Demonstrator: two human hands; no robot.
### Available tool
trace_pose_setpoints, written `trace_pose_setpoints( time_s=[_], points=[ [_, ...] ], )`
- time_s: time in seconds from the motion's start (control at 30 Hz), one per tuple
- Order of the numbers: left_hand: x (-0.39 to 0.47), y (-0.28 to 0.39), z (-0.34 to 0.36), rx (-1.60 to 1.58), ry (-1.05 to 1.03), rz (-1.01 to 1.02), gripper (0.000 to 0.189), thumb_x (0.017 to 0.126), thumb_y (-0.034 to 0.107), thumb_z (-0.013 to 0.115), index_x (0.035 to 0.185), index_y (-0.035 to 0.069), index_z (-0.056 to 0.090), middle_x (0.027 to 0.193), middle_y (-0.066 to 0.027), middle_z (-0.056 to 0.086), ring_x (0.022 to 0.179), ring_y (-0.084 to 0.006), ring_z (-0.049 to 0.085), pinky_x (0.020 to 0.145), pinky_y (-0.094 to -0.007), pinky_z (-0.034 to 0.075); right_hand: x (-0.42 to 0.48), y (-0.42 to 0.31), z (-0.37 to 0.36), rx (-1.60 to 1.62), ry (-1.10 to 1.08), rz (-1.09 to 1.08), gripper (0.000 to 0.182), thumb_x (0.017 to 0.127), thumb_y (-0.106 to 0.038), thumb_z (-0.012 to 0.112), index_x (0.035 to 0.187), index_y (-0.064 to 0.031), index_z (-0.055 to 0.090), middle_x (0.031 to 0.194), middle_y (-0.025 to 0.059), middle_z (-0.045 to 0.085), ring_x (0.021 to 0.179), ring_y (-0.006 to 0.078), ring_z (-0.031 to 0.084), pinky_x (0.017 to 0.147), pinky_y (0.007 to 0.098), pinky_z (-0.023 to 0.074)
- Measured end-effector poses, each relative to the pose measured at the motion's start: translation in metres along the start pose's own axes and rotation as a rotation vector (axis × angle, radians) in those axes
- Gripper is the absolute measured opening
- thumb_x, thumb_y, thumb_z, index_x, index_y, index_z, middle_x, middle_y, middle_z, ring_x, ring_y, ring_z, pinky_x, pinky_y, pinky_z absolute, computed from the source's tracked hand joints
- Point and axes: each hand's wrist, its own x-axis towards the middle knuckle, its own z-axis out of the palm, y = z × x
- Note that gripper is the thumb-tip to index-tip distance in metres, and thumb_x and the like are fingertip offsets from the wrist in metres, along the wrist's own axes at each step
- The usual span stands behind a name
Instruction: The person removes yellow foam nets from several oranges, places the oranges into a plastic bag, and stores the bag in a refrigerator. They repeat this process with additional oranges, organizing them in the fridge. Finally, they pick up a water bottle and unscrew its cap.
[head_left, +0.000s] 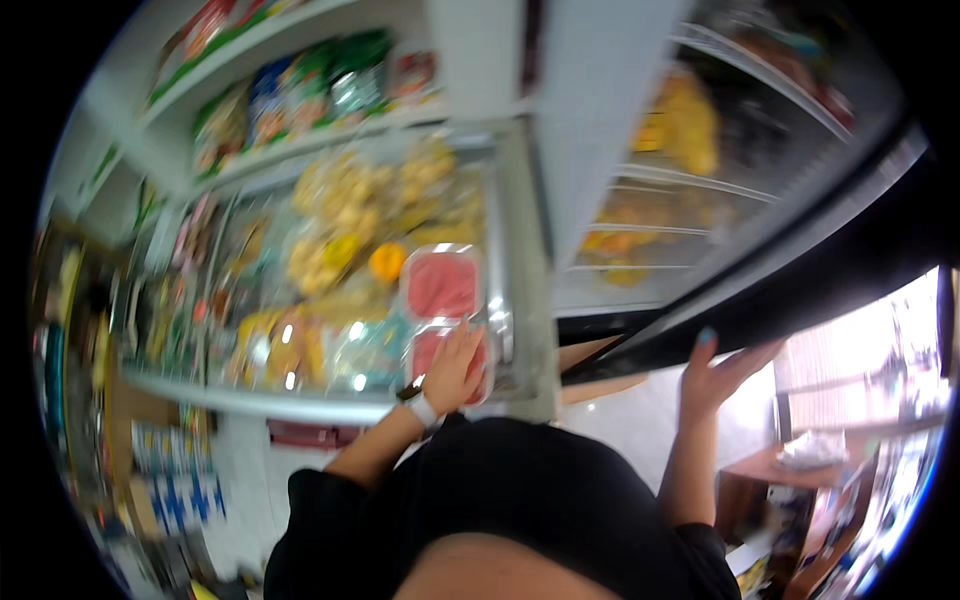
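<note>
My left hand (454, 371), with a white band at the wrist, lies over a clear-wrapped pack of red meat-like food (424, 351), its fingers stretched out. Just beyond it is a second such pack (442, 283). Both are at the right end of a chest freezer or display case (536, 300). Bags of yellow food pieces (341, 195) and a round orange item (388, 262) lie beside them. On the right, my right hand (712, 379) is against the black-framed door (720, 315) of an upright fridge, thumb apart from the fingers. That door stands ajar.
Inside the fridge, wire shelves (694, 182) carry yellow bags (682, 127). White shelves (277, 142) with packaged goods (300, 82) rise behind the case. Blue-and-white cartons (180, 499) stand low at left. A brown desk (780, 461) holds a white plastic bag (814, 450) at right.
</note>
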Motion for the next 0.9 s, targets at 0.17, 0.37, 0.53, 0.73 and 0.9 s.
trace_pose_setpoints(
  time_s=[0.17, 0.37, 0.53, 0.73, 0.9],
  points=[
    [-0.096, -0.073, -0.065, -0.028, 0.244, -0.275, 0.060, 0.079, 0.011, 0.055, 0.134, 0.001, 0.033, 0.137, -0.0272, 0.030, 0.122, -0.0435, 0.034, 0.102, -0.0445, 0.029, 0.040, -0.073, 0.081, -0.027, 0.000, -0.052, 0.073, 0.084, -0.030, 0.062, 0.141, -0.0055, 0.024, 0.144, 0.0270, 0.008, 0.134, 0.0422, 0.010, 0.104, 0.0516, 0.0214],
    [-0.173, -0.152, -0.085, -0.071, 0.285, -0.470, 0.063, 0.079, 0.009, 0.055, 0.135, -0.002, 0.029, 0.135, -0.0316, 0.030, 0.127, -0.0438, 0.028, 0.104, -0.0416, 0.027, 0.056, -0.094, 0.152, -0.164, -0.084, -0.082, 0.057, 0.086, -0.028, 0.055, 0.138, -0.0155, 0.036, 0.142, 0.0304, 0.016, 0.132, 0.0437, 0.018, 0.105, 0.0510, 0.0218],
    [-0.129, -0.204, -0.096, -0.114, 0.326, -0.347, 0.068, 0.077, 0.009, 0.058, 0.137, 0.001, 0.027, 0.135, -0.0305, 0.031, 0.127, -0.0433, 0.029, 0.104, -0.0426, 0.026, 0.008, -0.103, 0.160, -0.054, -0.349, -0.144, 0.056, 0.084, -0.016, 0.054, 0.136, -0.0110, 0.037, 0.140, 0.0300, 0.021, 0.129, 0.0450, 0.023, 0.104, 0.0492, 0.0247],
    [0.025, -0.245, -0.084, 0.142, 0.259, -0.313, 0.090, 0.069, 0.017, 0.072, 0.141, 0.013, 0.020, 0.142, -0.0227, 0.024, 0.130, -0.0384, 0.026, 0.105, -0.0465, 0.023, -0.112, -0.121, 0.095, 0.039, -0.685, 0.136, 0.055, 0.082, -0.006, 0.053, 0.134, -0.0036, 0.036, 0.140, 0.0295, 0.020, 0.129, 0.0441, 0.025, 0.101, 0.0458, 0.0309],
    [0.092, -0.277, -0.073, 0.397, 0.017, -0.342, 0.088, 0.064, 0.023, 0.076, 0.137, 0.012, 0.028, 0.141, -0.0184, 0.028, 0.126, -0.0356, 0.033, 0.103, -0.0467, 0.027, -0.168, -0.111, 0.021, -0.084, -0.815, 0.410, 0.056, 0.080, -0.004, 0.055, 0.133, -0.0032, 0.036, 0.140, 0.0273, 0.022, 0.128, 0.0422, 0.028, 0.101, 0.0444, 0.0318]
  ],
)
